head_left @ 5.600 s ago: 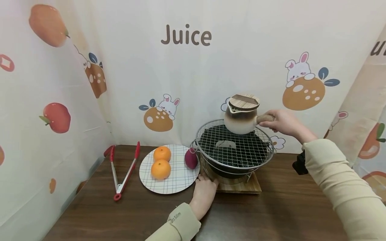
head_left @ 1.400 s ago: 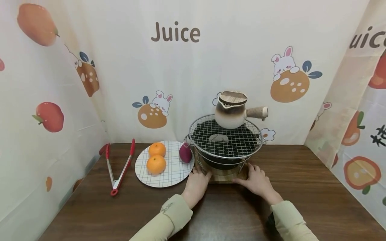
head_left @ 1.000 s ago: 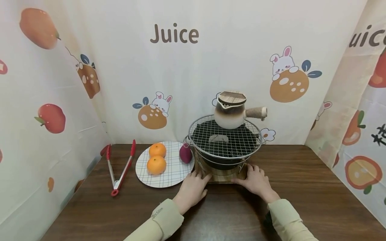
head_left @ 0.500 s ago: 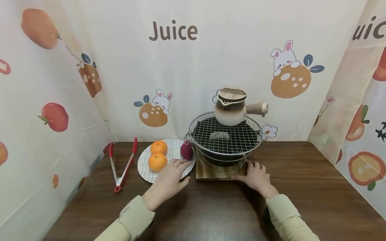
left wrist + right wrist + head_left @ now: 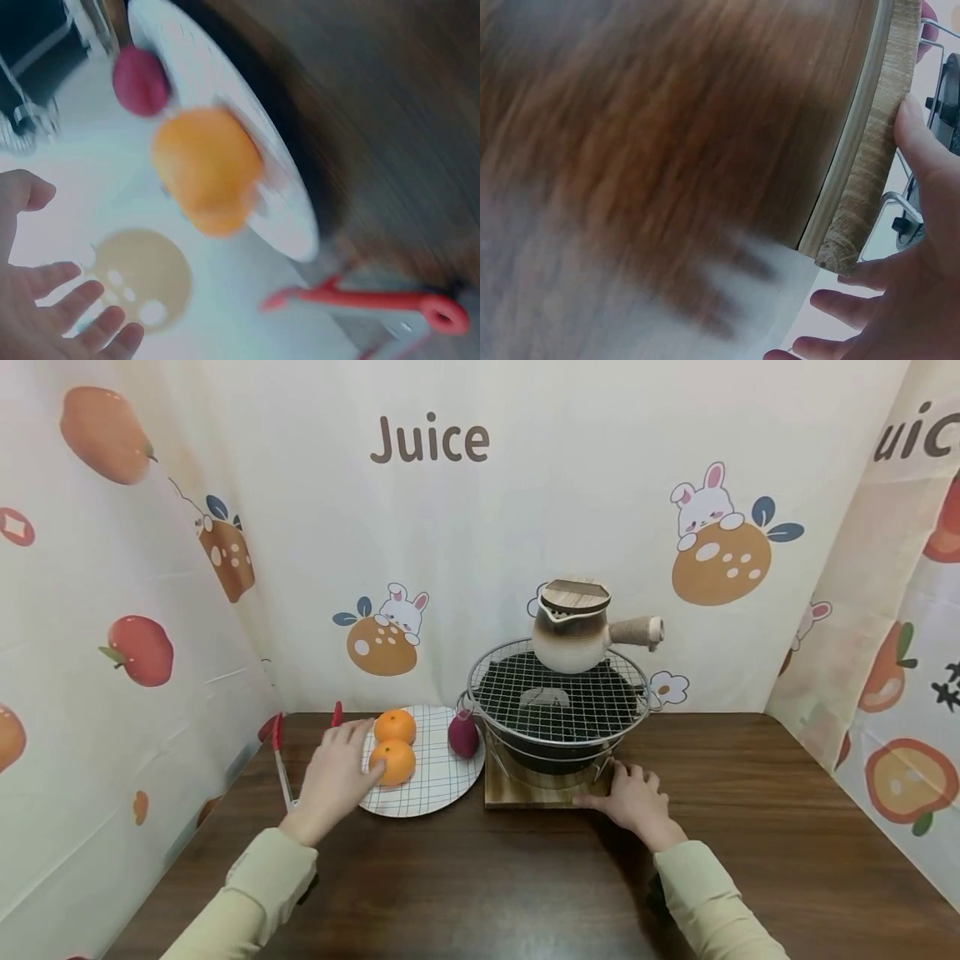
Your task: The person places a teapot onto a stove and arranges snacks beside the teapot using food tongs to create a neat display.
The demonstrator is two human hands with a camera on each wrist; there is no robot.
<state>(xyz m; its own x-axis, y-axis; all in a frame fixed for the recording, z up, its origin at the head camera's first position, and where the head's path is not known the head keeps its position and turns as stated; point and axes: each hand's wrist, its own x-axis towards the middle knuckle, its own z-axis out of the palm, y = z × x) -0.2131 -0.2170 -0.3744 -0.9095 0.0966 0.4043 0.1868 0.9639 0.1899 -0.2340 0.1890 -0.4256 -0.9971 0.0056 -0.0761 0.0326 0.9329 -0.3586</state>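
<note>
My left hand (image 5: pixel 333 777) hovers with spread fingers between the tongs (image 5: pixel 282 768) and the plate (image 5: pixel 442 789), in front of the plate's left edge. It holds nothing; the left wrist view shows its fingers (image 5: pixel 79 304) apart. My right hand (image 5: pixel 637 797) touches the right front corner of the wooden board (image 5: pixel 525 795), thumb at the front edge and fingers along the side. On that board stands a round tabletop grill (image 5: pixel 555 764) with a wire grate (image 5: pixel 517 718). A lidded teapot (image 5: pixel 570 647) with a rope-wrapped side handle sits at the grate's back.
Two oranges (image 5: pixel 393 764) and a dark purple, egg-shaped item (image 5: pixel 464 737) lie on the checked plate. The red-handled tongs are spread, partly behind my left hand. A printed curtain (image 5: pixel 600 485) encloses the dark wooden table (image 5: pixel 450 893) at the back and sides.
The teapot, earlier held by my right hand, now rests released on the grate. My right hand came down to the board. My left hand left the board and moved left past the plate.
</note>
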